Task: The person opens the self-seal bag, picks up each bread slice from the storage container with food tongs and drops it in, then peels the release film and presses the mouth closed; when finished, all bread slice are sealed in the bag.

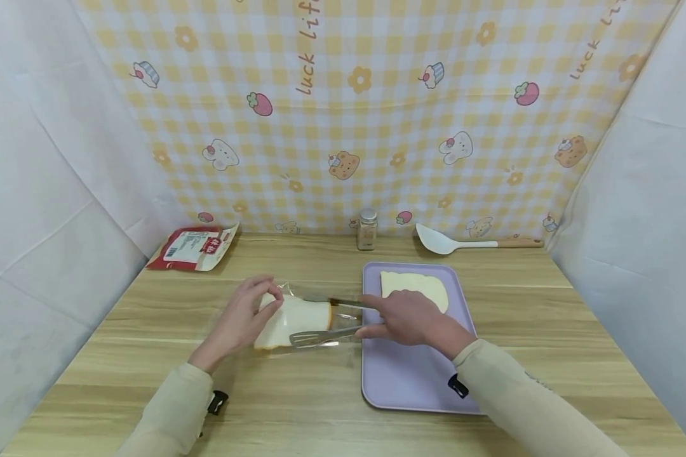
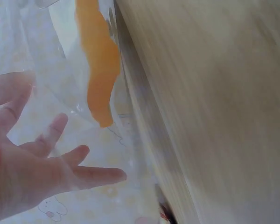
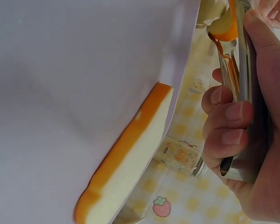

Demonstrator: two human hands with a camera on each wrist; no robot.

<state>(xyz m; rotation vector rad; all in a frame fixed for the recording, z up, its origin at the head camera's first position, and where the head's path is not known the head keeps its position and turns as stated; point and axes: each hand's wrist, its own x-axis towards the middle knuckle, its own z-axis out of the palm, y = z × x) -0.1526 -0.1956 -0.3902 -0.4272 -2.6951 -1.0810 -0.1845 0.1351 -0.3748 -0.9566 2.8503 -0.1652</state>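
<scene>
My left hand (image 1: 241, 325) pinches the clear plastic bag (image 1: 347, 316) between thumb and index finger, its other fingers spread in the left wrist view. A bread slice (image 1: 288, 325) with an orange-brown crust (image 2: 101, 70) lies in or on that bag. My right hand (image 1: 408, 318) grips metal tongs (image 1: 314, 337), also seen as shiny tongs (image 3: 252, 149) in the right wrist view. The spread tong arms reach left, one along each side of the slice. Beneath the right hand is a lilac tray (image 1: 411, 381), with another bread slice (image 1: 414, 285) lying on it.
Toward the back left lies a red and white food packet (image 1: 194, 249). A small glass shaker jar (image 1: 368, 230) stands by the patterned cloth (image 1: 343, 127). Right of it rests a white spatula (image 1: 440, 241) with a wooden handle. White cloth walls (image 1: 640, 209) flank the wooden table (image 1: 297, 406).
</scene>
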